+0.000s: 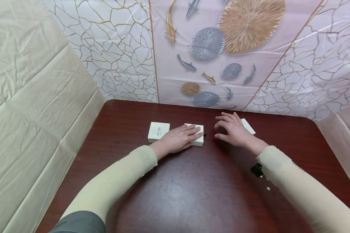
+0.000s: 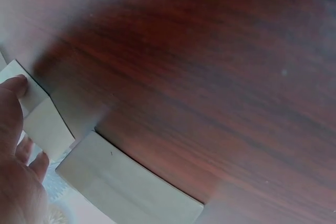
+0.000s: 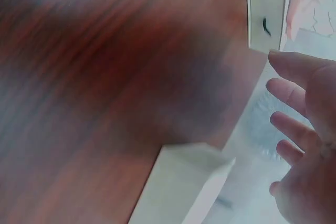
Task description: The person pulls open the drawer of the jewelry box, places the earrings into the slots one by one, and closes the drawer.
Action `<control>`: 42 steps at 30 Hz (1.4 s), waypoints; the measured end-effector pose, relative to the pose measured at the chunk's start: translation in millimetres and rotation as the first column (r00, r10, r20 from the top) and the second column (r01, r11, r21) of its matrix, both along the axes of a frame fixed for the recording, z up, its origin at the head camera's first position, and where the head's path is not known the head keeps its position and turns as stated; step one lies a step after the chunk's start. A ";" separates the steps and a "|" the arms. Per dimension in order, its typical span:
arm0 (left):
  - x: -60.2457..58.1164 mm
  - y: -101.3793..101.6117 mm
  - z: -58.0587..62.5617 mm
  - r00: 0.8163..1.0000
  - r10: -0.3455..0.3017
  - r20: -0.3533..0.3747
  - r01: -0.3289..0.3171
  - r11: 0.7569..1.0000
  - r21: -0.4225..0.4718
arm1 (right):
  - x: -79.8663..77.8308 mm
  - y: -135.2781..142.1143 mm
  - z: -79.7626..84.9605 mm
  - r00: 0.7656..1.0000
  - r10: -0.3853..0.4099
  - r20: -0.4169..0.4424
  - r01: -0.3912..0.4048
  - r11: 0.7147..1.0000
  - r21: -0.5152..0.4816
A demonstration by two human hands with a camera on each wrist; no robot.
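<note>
A person works with bare hands at a dark red-brown table (image 1: 192, 194). L hand (image 1: 179, 138) is on the middle box (image 1: 198, 141), fingers laid across the top, thumb against the near side (L wrist view shows thumb & fingertips on diff. faces), so it has the box held betw. them. The box sits flat on the table, toward the far edge, betw. two other white boxes. A small black tab (image 3: 266, 27) sticks out of its R end face.

R hand (image 1: 230, 129) hovers just R of that end, w/ nothing in it: fingers spread wide & slightly bent, thumb apart from them. In R wrist view the thumb tip shows v. close to the box's lower corner; contact can't be told there, but the head view shows a gap.

Left box (image 1: 158, 131) lies flat nr the L wrist, dark lettering on its lid, too small to read. Right box (image 1: 248, 126) is partly hidden behind the R hand.

By the R cuff: a small black item (image 1: 256, 170), type unclear, & a tiny pale bit (image 1: 268, 188). Both sleeves are cream. Bkgd: wall cloth (image 1: 169, 71) w/ fish & round leaf prints.
</note>
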State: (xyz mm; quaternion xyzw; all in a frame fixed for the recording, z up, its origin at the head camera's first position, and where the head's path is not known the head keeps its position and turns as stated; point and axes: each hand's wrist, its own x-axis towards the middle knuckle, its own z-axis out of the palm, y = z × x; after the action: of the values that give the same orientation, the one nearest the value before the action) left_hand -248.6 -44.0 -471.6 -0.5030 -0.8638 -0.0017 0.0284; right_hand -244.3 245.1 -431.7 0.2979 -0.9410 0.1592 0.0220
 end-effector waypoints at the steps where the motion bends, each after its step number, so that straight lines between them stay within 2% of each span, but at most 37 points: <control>1: 0.2 -0.1 1.1 1.000 0.000 -0.001 0.000 1.000 -0.002 | 0.2 4.7 1.9 1.000 -0.003 -0.001 0.003 1.000 0.015; 6: 2.4 -2.6 8.5 1.000 -0.005 -0.006 0.005 1.000 0.005 | 3.0 25.9 7.5 0.999 -0.032 0.033 0.028 0.994 0.105; 11: 8.5 -7.0 13.4 1.000 -0.021 0.015 0.020 0.999 0.029 | 7.4 44.7 3.9 0.997 -0.047 0.058 0.038 0.988 0.150; 18: 23.0 -17.6 21.7 0.998 -0.064 0.014 0.064 0.997 0.043 | 13.2 66.2 -4.0 0.998 -0.055 0.025 0.052 0.992 0.119; 25: 39.1 -24.9 30.0 0.996 -0.081 0.022 0.081 0.997 0.010 | 13.1 78.2 -15.4 0.999 -0.035 0.009 0.034 0.997 0.073; 34: 54.6 -28.7 29.9 0.990 -0.137 -0.030 0.137 0.991 0.002 | 18.4 81.0 -28.3 0.997 -0.043 -0.059 0.044 0.999 0.018; 37: 59.0 -28.9 30.3 0.989 -0.145 -0.038 0.144 0.990 -0.008 | 20.1 80.0 -31.7 0.994 -0.039 -0.097 0.041 0.999 0.013; 42: 64.2 -29.7 32.0 0.985 -0.164 -0.059 0.163 0.986 -0.019 | 24.2 76.8 -32.5 0.994 -0.040 -0.102 0.044 0.999 0.032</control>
State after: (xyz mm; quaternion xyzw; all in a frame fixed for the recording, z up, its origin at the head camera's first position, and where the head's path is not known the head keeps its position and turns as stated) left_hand -184.4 -73.6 -439.6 -0.5722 -0.8184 0.0174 0.0508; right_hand -220.1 321.9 -464.2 0.2860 -0.9473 0.1271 0.0678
